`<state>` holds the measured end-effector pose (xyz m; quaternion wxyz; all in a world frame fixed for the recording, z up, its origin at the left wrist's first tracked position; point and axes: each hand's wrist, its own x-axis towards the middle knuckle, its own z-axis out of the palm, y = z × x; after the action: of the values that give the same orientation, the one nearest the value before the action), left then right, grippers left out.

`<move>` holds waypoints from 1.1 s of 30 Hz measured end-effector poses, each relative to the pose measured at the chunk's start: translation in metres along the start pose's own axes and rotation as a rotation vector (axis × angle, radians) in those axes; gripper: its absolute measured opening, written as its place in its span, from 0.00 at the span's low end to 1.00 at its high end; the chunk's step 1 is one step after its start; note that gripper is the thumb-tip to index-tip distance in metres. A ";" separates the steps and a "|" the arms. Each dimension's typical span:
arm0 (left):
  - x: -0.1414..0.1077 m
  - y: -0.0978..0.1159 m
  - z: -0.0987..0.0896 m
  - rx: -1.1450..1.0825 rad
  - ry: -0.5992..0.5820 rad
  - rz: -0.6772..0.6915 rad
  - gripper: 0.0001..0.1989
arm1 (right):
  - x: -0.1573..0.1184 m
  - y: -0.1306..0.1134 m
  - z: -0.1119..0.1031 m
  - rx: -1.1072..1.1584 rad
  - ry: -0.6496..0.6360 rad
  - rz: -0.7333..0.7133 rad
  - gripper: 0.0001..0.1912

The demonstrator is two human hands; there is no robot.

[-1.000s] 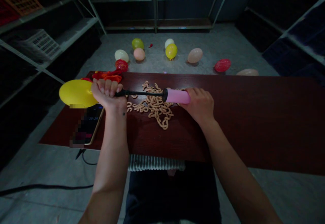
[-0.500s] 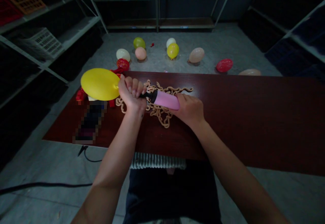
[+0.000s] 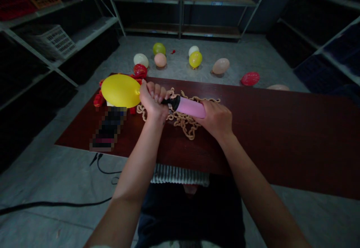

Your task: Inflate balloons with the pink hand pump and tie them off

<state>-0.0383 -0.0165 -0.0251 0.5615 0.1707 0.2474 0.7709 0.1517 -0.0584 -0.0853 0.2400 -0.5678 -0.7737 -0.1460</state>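
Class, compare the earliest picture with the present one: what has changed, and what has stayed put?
The left hand moved right, bringing the yellow balloon with it, towards the right hand on the pink pump; the thin black rod between them has slid out of sight. Nothing was taken up or let go. The beige strands, phone and floor balloons stayed put; the view shifted slightly.

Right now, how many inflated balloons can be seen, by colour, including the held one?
Yellow balloons: 2, one held in the left hand
Green balloon: 1
White balloons: 2
Peach balloons: 3, one partly hidden
Red balloons: 2
Total: 10
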 end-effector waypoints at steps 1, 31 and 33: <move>0.000 0.000 0.000 -0.001 0.004 -0.002 0.30 | 0.000 0.001 -0.001 -0.008 0.002 -0.007 0.24; 0.013 0.033 -0.015 -0.056 0.120 0.147 0.22 | 0.000 0.041 -0.019 -0.089 -0.010 0.159 0.15; 0.011 0.030 -0.010 -0.071 0.121 0.138 0.22 | -0.001 0.040 -0.019 -0.095 -0.018 0.160 0.15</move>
<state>-0.0705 -0.0156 -0.0164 0.4970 0.1204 0.2409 0.8249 0.1939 -0.0557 -0.0717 0.2169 -0.6397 -0.7204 -0.1576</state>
